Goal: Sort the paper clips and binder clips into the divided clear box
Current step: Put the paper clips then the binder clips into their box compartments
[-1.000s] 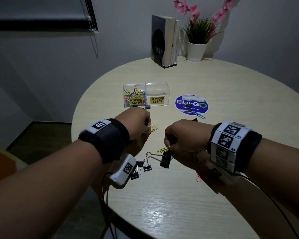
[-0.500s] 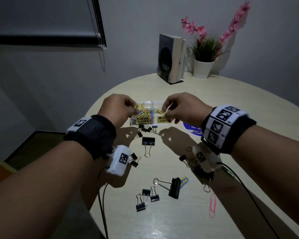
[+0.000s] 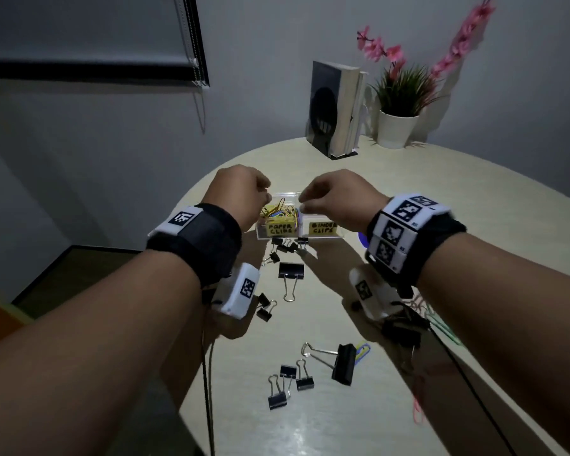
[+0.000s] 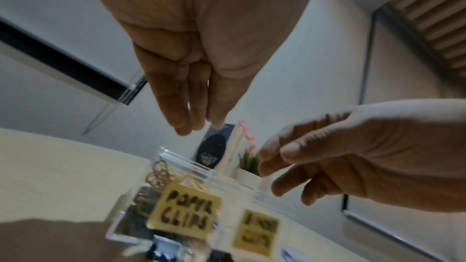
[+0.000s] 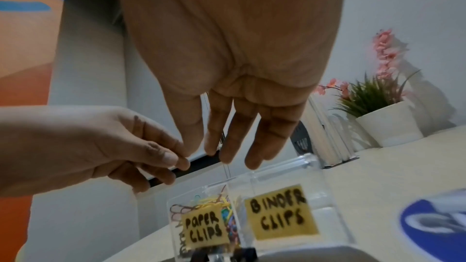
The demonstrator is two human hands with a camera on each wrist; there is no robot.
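Observation:
The divided clear box (image 3: 304, 230) (image 5: 325, 196) (image 4: 227, 178) stands mid-table with yellow labels. Its left "paper clips" half holds several coloured paper clips (image 3: 278, 210) (image 5: 209, 201); the "binder clips" half looks empty. My left hand (image 3: 266, 195) (image 4: 199, 127) hovers over the left half, fingers straight and pointing down, holding nothing. My right hand (image 3: 301, 204) (image 5: 227, 154) hovers over the divider, fingers spread and empty. Black binder clips lie on the table: one large (image 3: 291, 271), another large (image 3: 344, 363), three small (image 3: 288, 381), and a small cluster (image 3: 285, 246) at the box front.
Loose paper clips lie at the right: a pink one (image 3: 418, 409), a green one (image 3: 441, 327), and a blue-yellow one (image 3: 362, 350). Books (image 3: 336, 110) and a potted plant (image 3: 397, 126) stand at the back. A blue sticker (image 3: 362, 240) lies right of the box. The round table edge curves on the left.
Both hands rose from the table with yellow paper clips to above the box. Half a second ago each pinched a clip; now the fingers are straight and empty.

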